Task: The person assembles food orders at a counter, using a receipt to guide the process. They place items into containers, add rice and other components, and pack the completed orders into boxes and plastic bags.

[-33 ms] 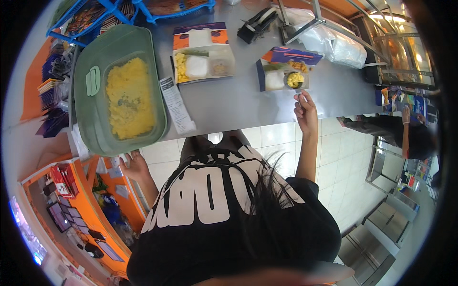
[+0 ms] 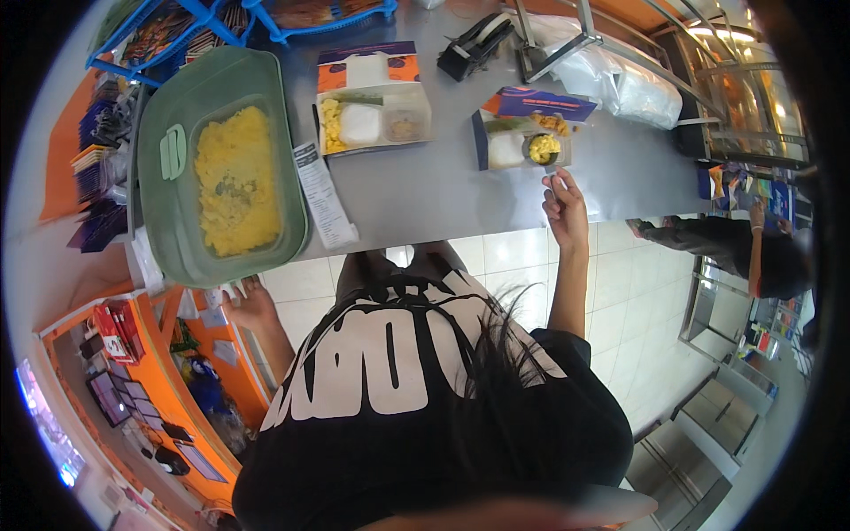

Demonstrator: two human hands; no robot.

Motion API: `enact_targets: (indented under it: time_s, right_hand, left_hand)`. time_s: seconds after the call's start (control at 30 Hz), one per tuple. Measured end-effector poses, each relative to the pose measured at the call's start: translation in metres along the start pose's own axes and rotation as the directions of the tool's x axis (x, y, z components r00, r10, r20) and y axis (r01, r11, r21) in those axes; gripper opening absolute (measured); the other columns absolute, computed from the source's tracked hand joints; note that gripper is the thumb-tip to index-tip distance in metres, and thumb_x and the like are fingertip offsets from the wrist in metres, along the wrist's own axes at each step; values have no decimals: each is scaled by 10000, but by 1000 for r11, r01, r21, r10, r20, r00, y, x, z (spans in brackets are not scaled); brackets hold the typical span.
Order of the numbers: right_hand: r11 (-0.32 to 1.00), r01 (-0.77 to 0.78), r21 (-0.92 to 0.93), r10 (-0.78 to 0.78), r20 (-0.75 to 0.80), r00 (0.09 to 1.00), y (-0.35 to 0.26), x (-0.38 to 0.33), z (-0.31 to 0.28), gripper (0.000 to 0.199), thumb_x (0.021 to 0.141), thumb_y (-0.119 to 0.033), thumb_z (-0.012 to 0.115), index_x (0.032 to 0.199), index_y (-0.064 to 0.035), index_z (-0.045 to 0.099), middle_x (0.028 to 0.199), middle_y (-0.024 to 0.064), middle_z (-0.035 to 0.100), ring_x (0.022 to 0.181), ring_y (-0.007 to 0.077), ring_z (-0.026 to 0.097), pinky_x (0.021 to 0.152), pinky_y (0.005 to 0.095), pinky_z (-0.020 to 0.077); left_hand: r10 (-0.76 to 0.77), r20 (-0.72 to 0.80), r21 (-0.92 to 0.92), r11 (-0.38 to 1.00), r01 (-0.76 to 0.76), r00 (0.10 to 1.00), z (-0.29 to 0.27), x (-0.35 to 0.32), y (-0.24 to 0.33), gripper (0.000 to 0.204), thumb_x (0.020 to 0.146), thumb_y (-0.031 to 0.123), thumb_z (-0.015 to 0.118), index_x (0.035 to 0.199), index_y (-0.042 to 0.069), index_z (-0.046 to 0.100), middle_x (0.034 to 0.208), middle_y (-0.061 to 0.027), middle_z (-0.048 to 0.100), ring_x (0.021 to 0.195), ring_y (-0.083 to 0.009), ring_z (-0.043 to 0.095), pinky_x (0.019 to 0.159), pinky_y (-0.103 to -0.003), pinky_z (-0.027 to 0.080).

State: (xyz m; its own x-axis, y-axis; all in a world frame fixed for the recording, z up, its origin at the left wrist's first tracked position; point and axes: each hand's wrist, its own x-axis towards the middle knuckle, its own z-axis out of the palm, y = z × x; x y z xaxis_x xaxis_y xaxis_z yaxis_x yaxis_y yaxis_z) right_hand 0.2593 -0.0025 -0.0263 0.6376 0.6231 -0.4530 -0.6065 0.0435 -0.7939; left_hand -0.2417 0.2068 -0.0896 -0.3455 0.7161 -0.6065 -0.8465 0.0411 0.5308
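Observation:
My right hand (image 2: 567,207) has its fingers closed at the counter's front edge, on what looks like the handle of a dark round scoop (image 2: 534,159). Yellow scrambled egg (image 2: 543,148) fills the scoop. It sits over the front right of an open meal box (image 2: 484,142) with white rice and brown crumbly pieces. My left hand (image 2: 252,310) is below the near end of a green lidded container (image 2: 297,212), fingers apart; whether it touches is unclear. Yellow egg (image 2: 239,186) shows through the lid. A second open meal box (image 2: 416,99) holds rice, yellow egg and a small clear-lidded cup.
A printed receipt (image 2: 325,196) lies beside the container. Behind stand a black tape dispenser (image 2: 475,46), blue baskets (image 2: 323,22), white plastic bags (image 2: 637,93) and a metal rack (image 2: 567,55). Another person (image 2: 744,243) is at the right. Orange shelving (image 2: 173,372) stands lower left.

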Motion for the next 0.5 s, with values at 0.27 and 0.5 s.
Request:
enact_targets:
  time_s: [0.27, 0.5]
  right_hand:
    - [996, -86, -6, 85, 153, 984, -48, 21, -45, 189, 943, -89, 515, 1129, -64, 538, 783, 58, 547, 505, 40, 313, 462, 164, 271]
    - [997, -59, -47, 66, 187, 980, -84, 39, -69, 200, 942, -98, 515, 1137, -55, 535, 776, 61, 537, 504, 43, 316, 464, 169, 274]
  left_hand:
    - [-502, 846, 391, 358, -848, 179, 69, -163, -220, 205, 919, 112, 519, 1088, 27, 598, 1120, -135, 570, 1054, -278, 540, 954, -361, 392]
    - [-675, 731, -266, -149, -952, -99, 166, -196, -333, 378, 805, 235, 663, 1151, 97, 600, 1090, -88, 634, 1083, -217, 503, 826, -361, 354]
